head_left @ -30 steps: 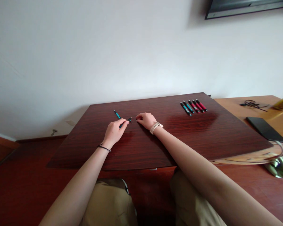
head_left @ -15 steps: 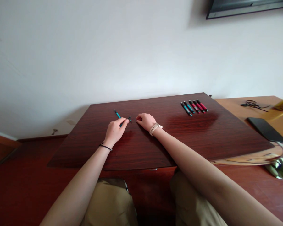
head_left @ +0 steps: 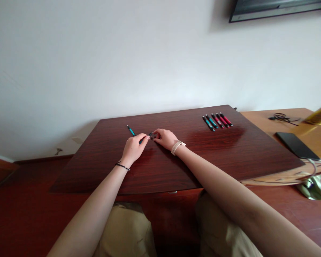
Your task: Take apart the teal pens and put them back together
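Observation:
My left hand (head_left: 134, 147) is closed in a pinch on a slim dark pen part (head_left: 151, 134), whose end sticks out past the fingertips toward the right. Behind that hand, a teal pen with a dark tip (head_left: 131, 130) lies on the table, partly covered by the fingers. My right hand (head_left: 166, 138) is just to the right, its thumb and fingers curled close to the end of the pen part. Tiny dark bits show between the two hands, too small to name. Whatever the right fingers hold is hidden.
Several teal and red pens (head_left: 217, 121) lie in a row at the back right of the dark wooden table (head_left: 139, 175). On the lighter desk beside it are a black phone-like slab (head_left: 296, 145), a coiled black cable (head_left: 283, 118) and a yellow bottle-like object (head_left: 319, 114).
My left hand has moved slightly right, bringing the dark pen part up to the right fingers. The right thumb and forefinger have parted a little. The view has shifted slightly.

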Tool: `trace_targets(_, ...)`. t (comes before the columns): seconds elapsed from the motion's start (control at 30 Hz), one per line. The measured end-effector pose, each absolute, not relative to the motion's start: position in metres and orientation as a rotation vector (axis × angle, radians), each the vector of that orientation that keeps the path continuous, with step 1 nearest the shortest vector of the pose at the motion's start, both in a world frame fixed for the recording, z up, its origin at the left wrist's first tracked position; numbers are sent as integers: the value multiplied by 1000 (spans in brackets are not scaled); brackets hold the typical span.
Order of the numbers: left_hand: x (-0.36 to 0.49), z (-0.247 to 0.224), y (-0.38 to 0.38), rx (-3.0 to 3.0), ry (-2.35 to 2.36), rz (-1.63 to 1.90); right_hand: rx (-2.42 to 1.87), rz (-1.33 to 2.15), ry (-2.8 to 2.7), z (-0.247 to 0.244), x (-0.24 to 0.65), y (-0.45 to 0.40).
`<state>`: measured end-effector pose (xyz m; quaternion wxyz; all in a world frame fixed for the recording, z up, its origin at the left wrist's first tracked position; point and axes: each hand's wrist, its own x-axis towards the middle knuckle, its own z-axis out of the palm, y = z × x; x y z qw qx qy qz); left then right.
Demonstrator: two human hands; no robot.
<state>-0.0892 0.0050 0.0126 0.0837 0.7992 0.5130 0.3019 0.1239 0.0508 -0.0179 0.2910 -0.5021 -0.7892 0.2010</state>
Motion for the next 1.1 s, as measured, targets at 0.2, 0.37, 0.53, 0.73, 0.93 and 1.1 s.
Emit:
trace_targets(0.2, -71, 15, -3, 2487, 1405, 778, -1178, 780, -1977, -18, 153, 31)
trace_targets(0.37, -61, 10, -7, 2557, 1326, 668, -1006, 878, -1917, -11, 178, 2)
trace_targets(0.53, -54, 3, -6, 2583, 1248, 640, -1015, 880, -1872, -8, 200, -11)
trace_targets(0.73, -48, 4, -10, 2615, 1196, 638, -1037, 971, -1890, -10, 204, -12)
trace_targets(0.93, -45, 3, -14, 2635, 1178, 608, -1094, 843, -1977, -8, 192, -10)
trace_targets(1.1, -43, 1, -15, 2626, 1159, 592, -1125, 760, -2064, -10, 193, -9)
